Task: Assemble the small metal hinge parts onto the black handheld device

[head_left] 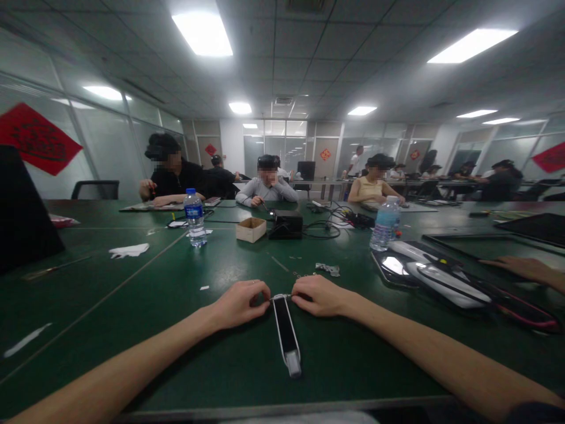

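A long narrow black strip with a white rim and a grey end piece (286, 333) lies on the green table, its grey end towards me. At its far end, my left hand (242, 303) is closed in a pinch on the left side. My right hand (320, 295) pinches at the same end from the right. A thin piece shows at each hand's fingertips by the strip's end, too small to name. What the fingers hold is mostly hidden. Just beyond my right hand lies a crumpled silvery scrap (328, 270), with tiny bits beside it.
Farther back stand a small open box (251, 230), a black box (285, 226) with cables, and two water bottles (195, 218) (385, 227). White-and-black devices (445, 282) lie at right, near another person's hand (525, 270). White tissue (129, 251) lies left. People sit opposite.
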A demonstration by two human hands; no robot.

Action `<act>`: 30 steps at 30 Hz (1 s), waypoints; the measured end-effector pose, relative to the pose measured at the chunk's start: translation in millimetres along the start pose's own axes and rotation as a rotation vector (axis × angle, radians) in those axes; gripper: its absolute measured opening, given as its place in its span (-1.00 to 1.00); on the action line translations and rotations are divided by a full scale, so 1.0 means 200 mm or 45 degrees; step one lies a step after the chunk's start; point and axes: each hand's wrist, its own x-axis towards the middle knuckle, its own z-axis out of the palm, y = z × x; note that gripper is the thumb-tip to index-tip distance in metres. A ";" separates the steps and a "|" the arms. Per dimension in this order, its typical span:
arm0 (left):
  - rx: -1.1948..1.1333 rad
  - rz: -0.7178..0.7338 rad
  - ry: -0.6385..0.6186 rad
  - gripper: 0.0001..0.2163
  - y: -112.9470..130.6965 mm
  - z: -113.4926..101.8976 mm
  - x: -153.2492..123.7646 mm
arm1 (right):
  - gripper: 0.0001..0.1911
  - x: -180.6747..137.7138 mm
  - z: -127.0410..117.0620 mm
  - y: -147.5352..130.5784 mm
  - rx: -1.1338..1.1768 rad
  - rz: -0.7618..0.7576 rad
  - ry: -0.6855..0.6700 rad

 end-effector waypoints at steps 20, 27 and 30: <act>0.001 -0.093 -0.029 -0.91 0.01 -0.01 0.00 | -0.85 0.00 0.00 0.00 0.006 -0.017 0.018; -0.037 -0.151 0.015 -0.88 -0.01 0.01 0.01 | -0.86 0.00 0.01 0.01 -0.010 0.004 -0.025; -0.105 -0.215 0.021 -0.87 0.01 0.00 0.01 | -0.86 0.00 0.01 0.01 0.002 0.013 -0.025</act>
